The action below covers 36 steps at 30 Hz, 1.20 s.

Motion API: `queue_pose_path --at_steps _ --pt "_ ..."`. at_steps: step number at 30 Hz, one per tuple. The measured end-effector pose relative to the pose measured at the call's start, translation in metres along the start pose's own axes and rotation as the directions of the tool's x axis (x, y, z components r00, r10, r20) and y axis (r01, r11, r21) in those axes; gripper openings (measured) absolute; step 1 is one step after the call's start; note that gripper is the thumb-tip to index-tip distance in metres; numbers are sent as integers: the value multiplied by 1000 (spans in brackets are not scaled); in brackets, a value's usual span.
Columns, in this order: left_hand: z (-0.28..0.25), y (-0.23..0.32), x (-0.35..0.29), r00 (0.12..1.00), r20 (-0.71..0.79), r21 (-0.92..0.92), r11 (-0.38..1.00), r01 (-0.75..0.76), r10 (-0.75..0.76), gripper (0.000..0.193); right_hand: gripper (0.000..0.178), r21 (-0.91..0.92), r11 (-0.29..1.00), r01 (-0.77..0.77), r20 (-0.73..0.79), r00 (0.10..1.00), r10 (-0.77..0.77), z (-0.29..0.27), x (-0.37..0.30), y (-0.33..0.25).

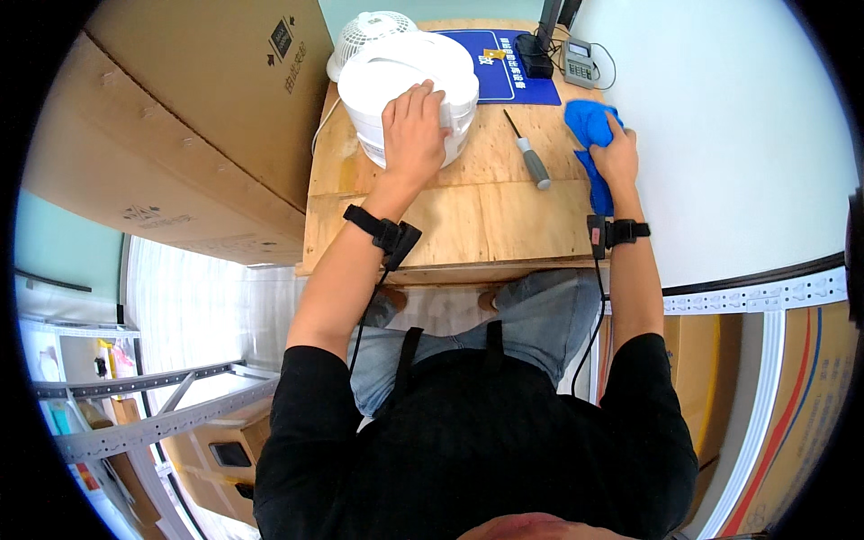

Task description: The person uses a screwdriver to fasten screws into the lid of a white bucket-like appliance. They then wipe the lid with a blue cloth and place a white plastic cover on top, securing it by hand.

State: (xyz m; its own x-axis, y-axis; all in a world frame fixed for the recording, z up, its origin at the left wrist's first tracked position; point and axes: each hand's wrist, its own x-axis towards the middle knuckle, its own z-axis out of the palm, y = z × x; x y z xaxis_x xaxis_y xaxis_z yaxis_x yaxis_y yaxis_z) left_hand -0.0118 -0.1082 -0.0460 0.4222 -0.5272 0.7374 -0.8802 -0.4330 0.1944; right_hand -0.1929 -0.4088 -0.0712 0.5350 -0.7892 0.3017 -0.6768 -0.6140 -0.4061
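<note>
A white, round, drum-shaped appliance stands on the far left of the wooden table. My left hand grips its near rim, fingers bent over the top and thumb toward its right side. Behind it is a white part with a slotted grille; whether the two are joined is hidden. At the table's right edge my right hand is closed on a blue cloth, part of which hangs below the fingers. Between my hands lies a screwdriver with a grey handle, its tip pointing away from me.
Farther back on the wooden table lie a blue printed sheet, a black stand and a grey keypad device with a cable. Large cardboard boxes rise on the left. A white wall borders the right.
</note>
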Motion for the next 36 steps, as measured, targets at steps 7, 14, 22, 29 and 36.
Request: queue_pose_path --at_steps 7,14,22,29,36 --pt "-28 -27 -12 996 72 -121 992 -37 46 59 70 217 785 581 -252 810 -530 -48 -42 -116" --pt "-79 -54 -23 976 149 -255 960 -114 156 53 66 65 674 735 -336 653 -679 -46 -42 -171" --pt "-86 -33 -7 972 211 -254 955 155 -102 41 44 -310 527 791 -14 550 -835 -21 -42 -225" --pt "-42 -37 32 941 126 -80 942 325 -314 56 37 -327 343 880 17 369 -929 -35 -52 -221" --pt "-22 -41 30 952 96 59 956 286 -291 62 32 -378 285 881 -17 301 -953 -40 -48 -219"
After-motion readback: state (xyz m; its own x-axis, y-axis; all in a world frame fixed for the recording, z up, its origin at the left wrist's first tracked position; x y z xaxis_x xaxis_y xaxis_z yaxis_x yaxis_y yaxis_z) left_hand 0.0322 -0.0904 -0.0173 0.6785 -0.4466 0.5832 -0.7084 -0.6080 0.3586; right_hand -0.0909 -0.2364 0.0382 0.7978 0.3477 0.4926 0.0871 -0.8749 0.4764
